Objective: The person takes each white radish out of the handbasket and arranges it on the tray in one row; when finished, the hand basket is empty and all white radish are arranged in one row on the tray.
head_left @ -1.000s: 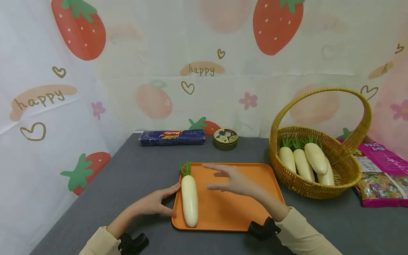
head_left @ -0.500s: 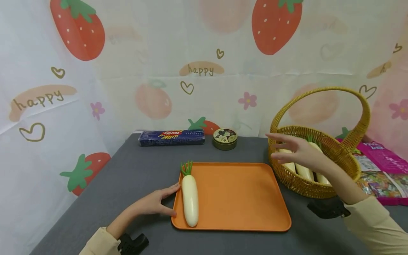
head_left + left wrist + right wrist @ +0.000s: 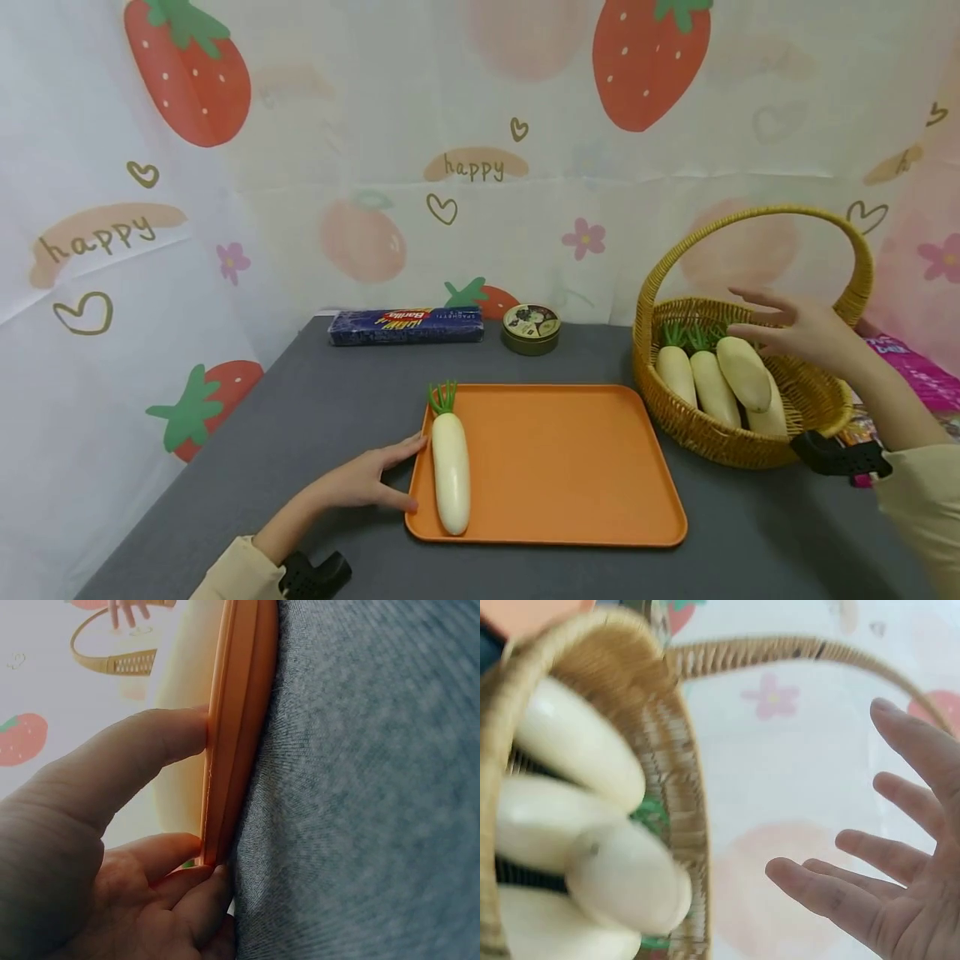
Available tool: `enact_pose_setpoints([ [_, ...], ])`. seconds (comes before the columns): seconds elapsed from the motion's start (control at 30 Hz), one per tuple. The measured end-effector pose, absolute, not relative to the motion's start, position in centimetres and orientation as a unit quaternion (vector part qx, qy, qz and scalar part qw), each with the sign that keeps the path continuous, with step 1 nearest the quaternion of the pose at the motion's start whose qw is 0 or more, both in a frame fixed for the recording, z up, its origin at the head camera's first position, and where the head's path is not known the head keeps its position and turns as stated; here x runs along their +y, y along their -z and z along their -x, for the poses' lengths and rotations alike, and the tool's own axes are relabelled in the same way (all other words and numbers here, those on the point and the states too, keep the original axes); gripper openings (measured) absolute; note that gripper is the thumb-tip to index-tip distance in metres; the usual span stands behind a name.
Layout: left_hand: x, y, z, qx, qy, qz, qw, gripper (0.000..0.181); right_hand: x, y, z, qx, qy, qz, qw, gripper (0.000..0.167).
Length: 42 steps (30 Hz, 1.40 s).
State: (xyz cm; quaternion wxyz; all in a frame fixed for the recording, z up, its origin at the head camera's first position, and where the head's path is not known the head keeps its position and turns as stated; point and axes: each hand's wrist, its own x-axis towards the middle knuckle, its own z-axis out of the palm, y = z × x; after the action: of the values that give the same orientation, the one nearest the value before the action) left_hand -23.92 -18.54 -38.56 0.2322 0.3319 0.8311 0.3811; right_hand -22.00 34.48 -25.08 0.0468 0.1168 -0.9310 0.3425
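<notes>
A white radish [image 3: 452, 475] with green stems lies lengthwise along the left side of an orange tray [image 3: 570, 467]. My left hand [image 3: 363, 479] rests at the tray's left edge, thumb and fingers spread apart, their tips touching the rim [image 3: 225, 765]. Over the right part of a wicker basket [image 3: 720, 450] hovers my right hand [image 3: 806, 333], fingers apart and holding nothing. Several white radishes [image 3: 742, 372] lie in the basket, one on top of the others. In the right wrist view these radishes [image 3: 626, 877] are to the left of the spread fingers.
At the back of the grey table stand a blue spaghetti box [image 3: 407, 327] and a round tin [image 3: 530, 329]. The basket's tall handle [image 3: 757, 212] arches beneath a printed curtain. A pink packet [image 3: 918, 367] lies to the right, partly behind the right arm.
My right hand has moved right from above the tray, across the front of the basket, to over its right side. The left hand stays at the tray's edge.
</notes>
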Motion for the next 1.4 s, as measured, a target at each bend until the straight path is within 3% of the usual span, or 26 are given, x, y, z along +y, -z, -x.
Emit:
enact_pose_setpoints([
  [0.27, -18.5, 38.5, 23.9, 0.836, -0.378, -0.327, 0.228, 0.084, 36.2, 26.7, 23.1, -0.950, -0.293, -0.101, 0.040, 0.067],
  [0.67, -18.7, 38.9, 24.0, 0.831, -0.382, -0.335, 0.228, 0.083, 37.1, 28.8, 24.3, -0.964, -0.235, -0.122, 0.022, 0.057],
  [0.93, -18.8, 38.8, 24.1, 0.829, -0.381, -0.337, 0.231, 0.083, 37.3, 29.4, 24.7, -0.948, -0.290, -0.126, -0.031, 0.065],
  [1.4, -18.7, 38.6, 24.0, 0.833, -0.376, -0.330, 0.236, 0.083, 36.6, 29.3, 24.6, -0.901, -0.385, -0.077, -0.186, 0.077],
])
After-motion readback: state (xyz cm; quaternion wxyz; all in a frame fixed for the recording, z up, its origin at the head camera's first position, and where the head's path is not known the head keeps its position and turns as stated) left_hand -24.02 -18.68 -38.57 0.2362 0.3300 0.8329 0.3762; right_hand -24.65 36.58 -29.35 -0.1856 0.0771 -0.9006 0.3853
